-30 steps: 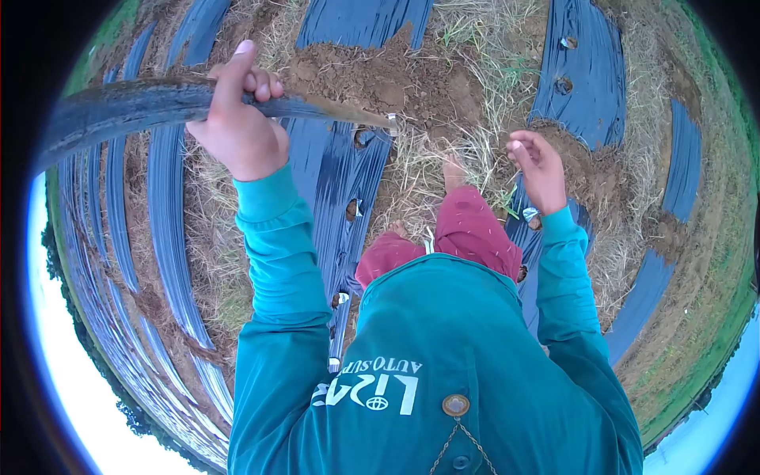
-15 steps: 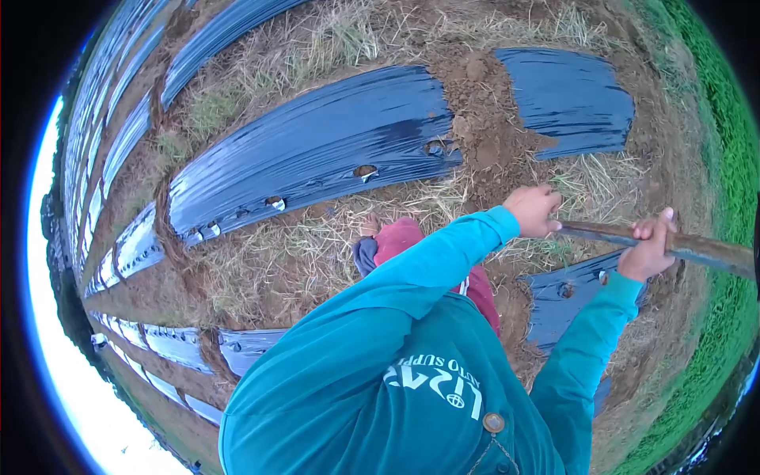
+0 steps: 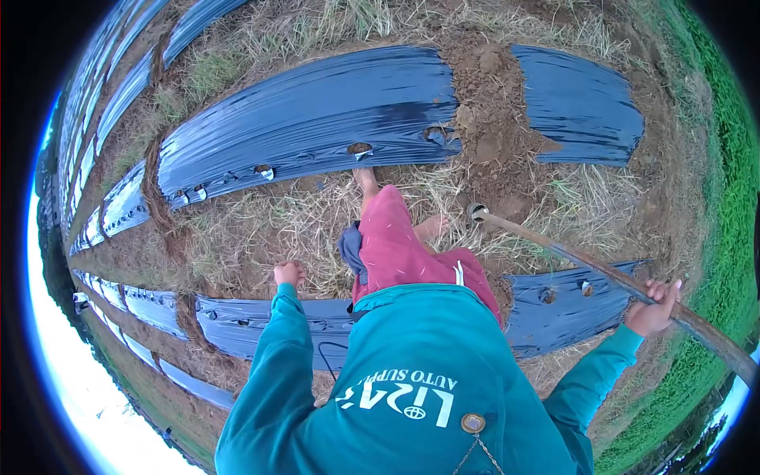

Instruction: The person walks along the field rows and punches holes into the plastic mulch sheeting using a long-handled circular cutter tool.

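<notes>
My right hand [image 3: 655, 307] is wrapped round a long wooden pole [image 3: 590, 265] at the right. The pole slants down to the left and ends in a short, round, hollow-looking tip [image 3: 476, 211] over the straw-covered soil by my feet. My left hand [image 3: 290, 274] hangs at my left side, off the pole, with its fingers curled in and nothing seen in them. Ahead of my feet lies a bed covered in dark plastic mulch film [image 3: 309, 111], with a row of cut holes along its near edge; one hole [image 3: 359, 148] is just beyond my forward foot [image 3: 365, 178].
A bare soil gap [image 3: 491, 119] splits the film ahead from another covered piece [image 3: 582, 103]. More film [image 3: 554, 305] runs behind my legs. Dry straw [image 3: 237, 229] covers the path, and green grass [image 3: 712, 229] borders the right. Further film-covered rows stretch away left.
My left hand has let go of the pole and swung to my left side. The pole's round tip now shows near the ground. My legs have come into fuller view, one foot forward.
</notes>
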A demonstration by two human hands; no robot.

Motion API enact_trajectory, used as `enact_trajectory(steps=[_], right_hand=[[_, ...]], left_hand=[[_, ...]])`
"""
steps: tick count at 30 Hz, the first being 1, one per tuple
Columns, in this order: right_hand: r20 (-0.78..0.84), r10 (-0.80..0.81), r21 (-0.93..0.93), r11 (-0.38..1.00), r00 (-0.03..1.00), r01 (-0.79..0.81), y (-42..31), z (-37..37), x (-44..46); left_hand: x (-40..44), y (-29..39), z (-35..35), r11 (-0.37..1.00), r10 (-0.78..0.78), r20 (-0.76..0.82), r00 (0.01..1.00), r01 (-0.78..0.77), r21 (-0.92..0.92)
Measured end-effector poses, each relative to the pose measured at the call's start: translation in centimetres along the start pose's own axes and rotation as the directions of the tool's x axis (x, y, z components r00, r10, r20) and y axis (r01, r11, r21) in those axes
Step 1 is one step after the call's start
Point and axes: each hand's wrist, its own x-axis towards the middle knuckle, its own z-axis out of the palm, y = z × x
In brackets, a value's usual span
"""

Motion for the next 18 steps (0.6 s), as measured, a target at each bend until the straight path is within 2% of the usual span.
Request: enact_trajectory(steps=[2, 4, 7, 11, 18], right_hand=[[-0.006, 0.012, 0.005, 1.0, 1.0, -0.012, 0.0, 0.1, 0.3], [0.004, 0.017, 0.008, 1.0, 1.0, -0.017, 0.4, 0.0, 0.2], [0.038, 0.002, 0.007, 1.0, 0.999, -0.002, 0.7, 0.2, 1.0], [0.038, 0.003, -0.005, 1.0, 0.999, -0.003, 1.4, 1.2, 2.0], [0.064, 0.004, -0.033, 0.999, 0.998, -0.002, 1.5, 2.6, 2.1]], left_hand=[[-3.4, -1.4, 2.3, 0.93, -0.026, 0.085, 0.996, -0.007, 0.368], [-5.3, -3.2, 4.1, 0.901, -0.131, 0.227, 0.965, 0.02, 0.433], [-8.6, -3.3, 5.7, 0.832, -0.22, 0.231, 0.948, 0.059, 0.552], [-8.4, -4.4, 3.5, 0.893, -0.205, 0.162, 0.965, 0.116, 0.435], [-9.2, -5.2, 1.6, 0.899, -0.188, 0.08, 0.979, 0.139, 0.414]])
